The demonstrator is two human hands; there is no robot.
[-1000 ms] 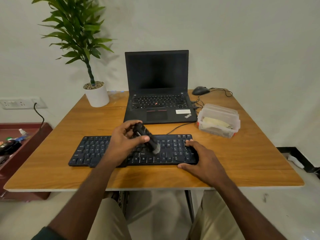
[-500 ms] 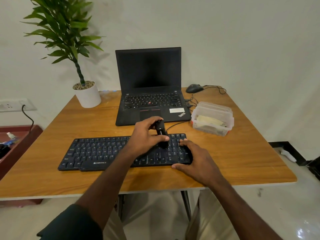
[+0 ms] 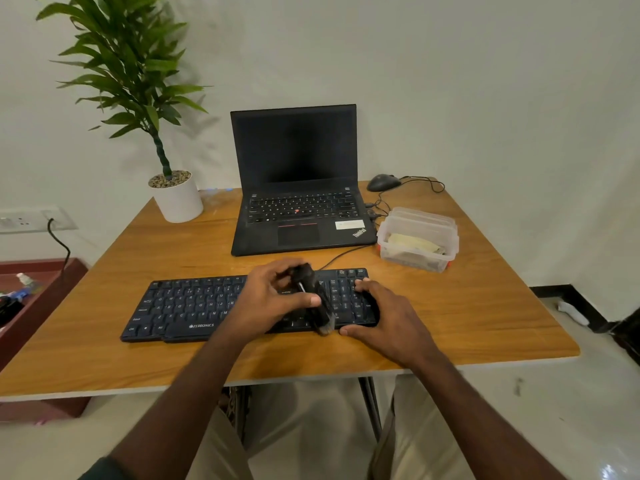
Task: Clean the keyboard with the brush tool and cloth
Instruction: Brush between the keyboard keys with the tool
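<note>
Left hand (image 3: 266, 303) grips the brush tool (image 3: 317, 303) over the keyboard (image 3: 194, 306) near the tabletop's front edge; right hand (image 3: 388, 320) lies spread, bracing it. Hard strokes could dislodge keycaps.

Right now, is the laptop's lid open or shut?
Open: the laptop stands with its dark screen upright and its keys exposed, behind the keyboard.

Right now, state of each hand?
Left hand: grips the brush tool over the keyboard.
Right hand: open, fingers spread, resting on the keyboard's right end.
</note>
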